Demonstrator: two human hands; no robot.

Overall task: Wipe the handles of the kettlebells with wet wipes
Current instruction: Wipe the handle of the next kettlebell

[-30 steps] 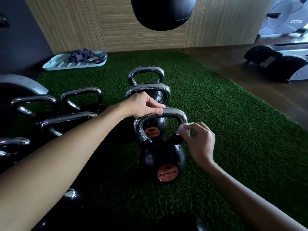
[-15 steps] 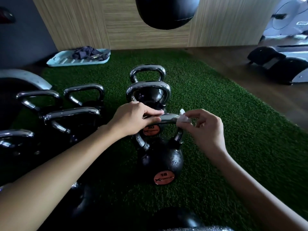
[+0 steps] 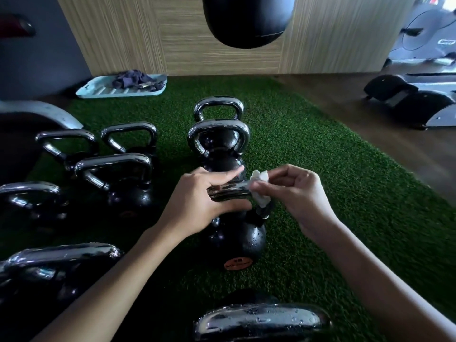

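Green artificial turf (image 3: 320, 169) covers the floor in front of a pale wood-panelled wall (image 3: 123, 33), and a black punching bag (image 3: 246, 21) hangs above its far edge. Near the middle of the turf stands a black round kettlebell (image 3: 237, 240) with an orange label low on its front and water drops on its body. The left hand (image 3: 197, 206) grips the top bar of its chrome handle (image 3: 229, 191), with thumb and lower fingers curled round it and the index finger stretched straight above the bar. The right hand (image 3: 296, 193) pinches a crumpled white wet wipe (image 3: 260, 188) between thumb and fingertips and presses it against the right end of the bar, where the handle bends down. Just behind stand 2 more black kettlebells (image 3: 218, 141) in a line. Further chrome-handled kettlebells (image 3: 116, 174) stand in rows to the left. Another wet chrome grip (image 3: 261, 319) shows at the bottom edge. A light blue plastic tray (image 3: 98, 93) holding a dark crumpled cloth (image 3: 133, 79) lies at the turf's far left corner. Grey exercise machines (image 3: 407, 99) stand on the dark floor at right.
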